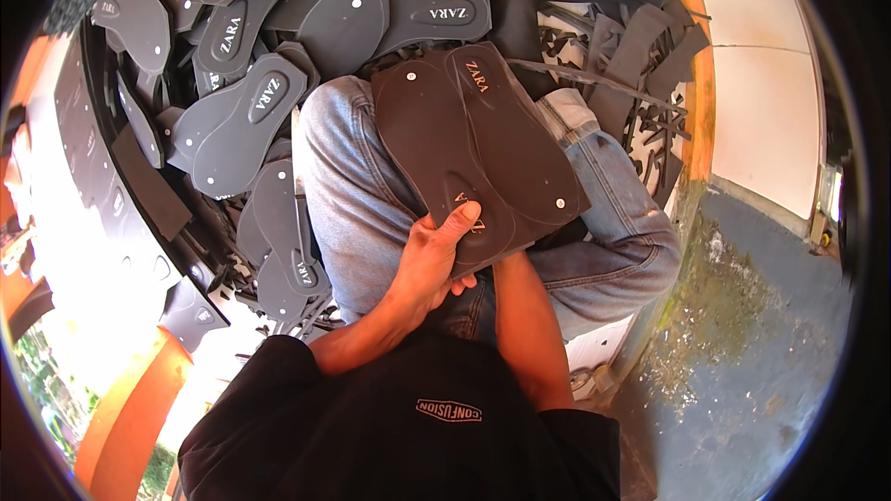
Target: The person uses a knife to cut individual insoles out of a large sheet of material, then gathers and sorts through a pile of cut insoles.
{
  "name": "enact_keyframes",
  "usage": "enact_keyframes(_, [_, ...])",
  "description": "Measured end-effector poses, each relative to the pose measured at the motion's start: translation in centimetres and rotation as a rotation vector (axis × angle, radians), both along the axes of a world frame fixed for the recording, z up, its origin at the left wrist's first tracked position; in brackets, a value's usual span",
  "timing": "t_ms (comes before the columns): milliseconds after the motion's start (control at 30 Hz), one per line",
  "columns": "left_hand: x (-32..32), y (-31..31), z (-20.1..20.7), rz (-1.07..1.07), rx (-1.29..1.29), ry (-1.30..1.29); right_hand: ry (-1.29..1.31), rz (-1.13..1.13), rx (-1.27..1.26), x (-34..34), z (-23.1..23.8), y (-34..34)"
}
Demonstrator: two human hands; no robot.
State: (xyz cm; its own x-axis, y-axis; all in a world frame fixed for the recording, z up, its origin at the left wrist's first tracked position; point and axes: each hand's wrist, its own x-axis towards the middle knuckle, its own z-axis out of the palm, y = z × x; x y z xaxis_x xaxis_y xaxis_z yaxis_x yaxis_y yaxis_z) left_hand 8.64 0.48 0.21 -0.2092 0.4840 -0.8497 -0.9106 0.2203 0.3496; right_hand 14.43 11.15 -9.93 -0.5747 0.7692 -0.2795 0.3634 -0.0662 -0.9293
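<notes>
Orange and curved, a strip (130, 422) rises at the lower left of a bright, glare-washed work spot, below a broad heap of dark cut insoles (218, 153), many of them lettered and marked with a white dot. The heap spreads up past the knees of a person seated with legs folded, in faded blue jeans (339, 176) and a black shirt (362, 445). At centre, the left hand (425, 260) clamps the near edge of a dark sheet (520, 144), thumb pressed on top and fingers tucked beneath. The sheet, bearing two insole outlines side by side, is held at a slant over the lap, between the thighs. The right forearm (529, 325) runs up under the same edge; its hand is hidden, so whether those fingers are apart or together cannot be told. Beyond the right knee, dark offcuts (640, 42), strips and flat pieces, lie tangled near a wooden edge (698, 83). Farther right come white panels (766, 102) and, below them, a blue-grey floor (780, 353) stained green and flecked with white.
</notes>
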Motion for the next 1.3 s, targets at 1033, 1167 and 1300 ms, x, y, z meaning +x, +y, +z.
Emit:
enact_keyframes(1033, [-2.3, -13.4, 3.2, -0.26, 0.093, 0.273, 0.239, 0.029, -0.727, -8.6, 7.5, -0.8])
enact_keyframes(1167, [-3.2, -12.5, 2.9, -0.437, 0.218, 0.382, 0.216, 0.084, -0.481, -4.8, 10.2, -2.1])
enact_keyframes(1300, [-6.8, -8.2, 0.7, -0.111, 0.33, 0.448, 0.104, 0.204, -0.375, -0.1, 11.0, -2.6])
